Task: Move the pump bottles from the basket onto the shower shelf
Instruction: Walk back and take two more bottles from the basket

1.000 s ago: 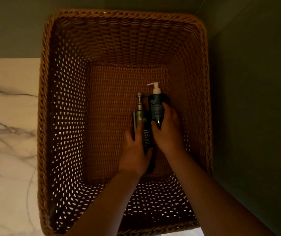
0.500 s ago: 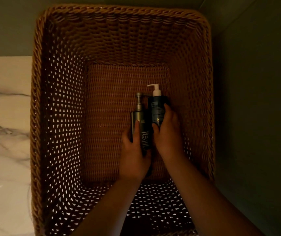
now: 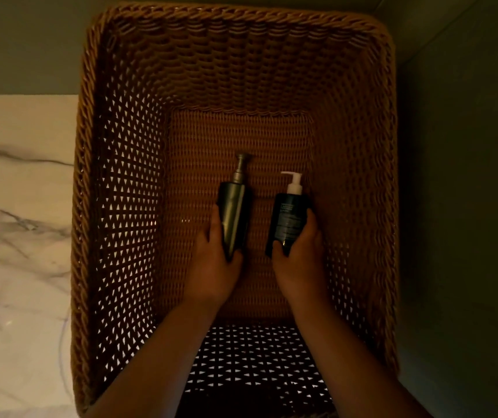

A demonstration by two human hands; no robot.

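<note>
1. Here, a deep woven brown wicker basket (image 3: 91, 206) is viewed from above; a pale veined marble worktop (image 3: 15, 206) lies to its left and dim grey-green walls (image 3: 467, 176) stand behind and to its right.
2. A slim dark olive pump bottle with a metallic grey pump (image 3: 234, 212) is grasped at its lower body by the left hand (image 3: 214, 260), the fingers being wrapped round its left side.
3. A dark navy pump bottle with a white pump (image 3: 288, 215) is grasped near its base by the right hand (image 3: 299, 254), the thumb lying on its face and the fingers on its right edge.
4. Both bottles are held within the basket, over its floor; whether they rest on the weave or are just clear of it cannot be told.
5. The two bottles are held apart, side by side, with a strip of basket floor visible between them.
6. The long axis of each bottle runs away from its hand, pump end pointing toward the far wall; each bottle is thus carried by the nearer hand.
7. The shower shelf is not in view. The lift is judged to call for a straight upward withdrawal, so that the pumps clear the tall far rim.
</note>
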